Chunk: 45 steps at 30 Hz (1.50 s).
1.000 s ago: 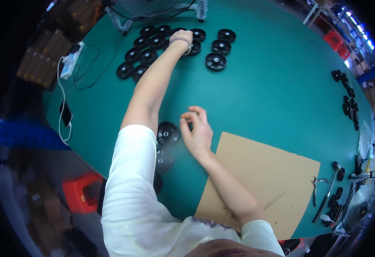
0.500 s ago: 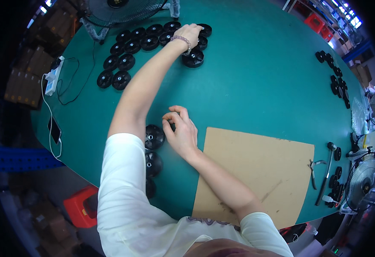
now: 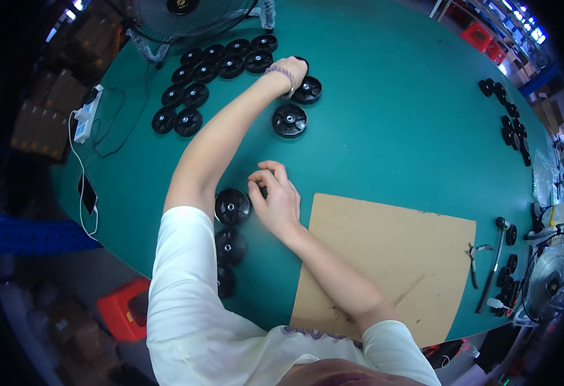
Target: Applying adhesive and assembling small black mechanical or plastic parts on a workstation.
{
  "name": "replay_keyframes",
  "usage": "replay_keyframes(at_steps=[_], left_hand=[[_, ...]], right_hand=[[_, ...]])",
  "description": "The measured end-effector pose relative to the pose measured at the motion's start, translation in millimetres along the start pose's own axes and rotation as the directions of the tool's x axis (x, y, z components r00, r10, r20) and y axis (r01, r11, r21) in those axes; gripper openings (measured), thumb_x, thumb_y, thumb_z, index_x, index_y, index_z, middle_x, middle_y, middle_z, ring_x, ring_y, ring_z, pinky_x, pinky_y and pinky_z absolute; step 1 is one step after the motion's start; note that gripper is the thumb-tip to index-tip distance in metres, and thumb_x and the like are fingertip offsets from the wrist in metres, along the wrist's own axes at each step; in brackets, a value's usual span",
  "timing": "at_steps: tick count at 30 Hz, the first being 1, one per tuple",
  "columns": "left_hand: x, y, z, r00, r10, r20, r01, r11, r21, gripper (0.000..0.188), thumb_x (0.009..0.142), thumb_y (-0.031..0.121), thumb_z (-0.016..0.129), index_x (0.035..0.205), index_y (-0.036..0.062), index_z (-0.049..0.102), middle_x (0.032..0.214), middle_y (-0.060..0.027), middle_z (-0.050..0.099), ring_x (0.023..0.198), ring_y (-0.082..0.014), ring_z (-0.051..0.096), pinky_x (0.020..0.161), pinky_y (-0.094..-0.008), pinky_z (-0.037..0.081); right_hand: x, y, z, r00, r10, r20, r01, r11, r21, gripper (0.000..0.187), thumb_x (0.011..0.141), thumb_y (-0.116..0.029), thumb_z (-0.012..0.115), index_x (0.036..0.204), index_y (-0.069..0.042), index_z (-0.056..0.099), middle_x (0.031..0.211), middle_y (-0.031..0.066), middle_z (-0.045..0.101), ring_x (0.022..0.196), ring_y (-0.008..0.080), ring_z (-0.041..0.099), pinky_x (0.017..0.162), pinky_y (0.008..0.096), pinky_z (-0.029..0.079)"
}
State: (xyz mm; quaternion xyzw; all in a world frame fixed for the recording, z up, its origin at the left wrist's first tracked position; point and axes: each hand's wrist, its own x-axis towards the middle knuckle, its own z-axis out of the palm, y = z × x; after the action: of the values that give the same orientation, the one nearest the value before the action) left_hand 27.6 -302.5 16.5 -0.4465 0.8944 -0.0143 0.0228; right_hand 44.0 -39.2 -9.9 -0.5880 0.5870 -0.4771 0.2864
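My left hand is stretched to the far side, its fingers closed over a black wheel that they mostly hide. Close by it lies a second black wheel, and a third wheel with a metal hub lies a little nearer to me. Loosely curled, with fingers and thumb apart, my right hand rests on the green table. Beside its thumb is another black wheel, first in a column of wheels partly hidden by my left sleeve. A dark patch inside the right hand's curl is unclear.
Several black wheels stand grouped before a large fan. A cardboard sheet lies under my right forearm. Pliers and a long-handled tool lie right of it. A power strip and phone are at the left edge.
My left hand has come toward me, and the three wheels at it have slid nearer with it. My right hand stays in place. The view has shifted slightly.
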Motion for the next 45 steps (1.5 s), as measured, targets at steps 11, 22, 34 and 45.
replay_keyframes(at_steps=[11,22,34,45], left_hand=[[-88,-60,-25,0.837,-0.543,0.071,0.546,0.837,-0.04,0.027,0.074,0.015,0.055,0.098,0.0033,0.061,0.101,-0.0194,0.059,0.096,-0.033,0.057,0.082,-0.0395,0.047],[-57,-73,-31,0.768,-0.634,0.096,0.632,0.773,0.048,0.034,0.078,0.03,0.06,0.104,0.0075,0.059,0.107,-0.0148,0.058,0.101,-0.0292,0.055,0.083,-0.0397,0.046],[-170,-16,-22,0.983,0.163,0.081,-0.144,0.968,-0.205,0.067,0.068,0.042,0.066,0.123,0.009,0.044,0.114,-0.0112,0.052,0.107,-0.0254,0.045,0.089,-0.0376,0.033],[-182,-14,-17,0.978,0.182,-0.106,-0.193,0.976,-0.105,0.059,0.062,0.036,0.069,0.113,0.0119,0.051,0.11,-0.0065,0.051,0.102,-0.0246,0.047,0.083,-0.0363,0.037]], right_hand=[[-1,-3,3,1.0,-0.014,0.012,0.014,1.0,-0.001,0.009,0.075,-0.013,0.057,0.082,-0.007,0.056,0.104,0.0073,0.05,0.07,0.0248,0.055,0.067,0.0371,0.044],[-1,-1,1,1.0,-0.011,0.012,0.011,0.999,0.032,0.008,0.075,-0.013,0.057,0.081,-0.008,0.056,0.103,0.0063,0.05,0.068,0.0231,0.053,0.068,0.0365,0.043],[0,-11,-6,0.991,0.04,0.127,-0.045,0.998,0.032,0.01,0.074,-0.016,0.059,0.074,-0.007,0.057,0.077,0.0036,0.055,0.054,0.0184,0.053,0.054,0.0327,0.044],[1,-9,-6,0.992,0.03,0.122,-0.033,0.999,0.022,0.01,0.075,-0.017,0.058,0.074,-0.006,0.057,0.076,0.0045,0.055,0.053,0.018,0.053,0.053,0.0321,0.043]])
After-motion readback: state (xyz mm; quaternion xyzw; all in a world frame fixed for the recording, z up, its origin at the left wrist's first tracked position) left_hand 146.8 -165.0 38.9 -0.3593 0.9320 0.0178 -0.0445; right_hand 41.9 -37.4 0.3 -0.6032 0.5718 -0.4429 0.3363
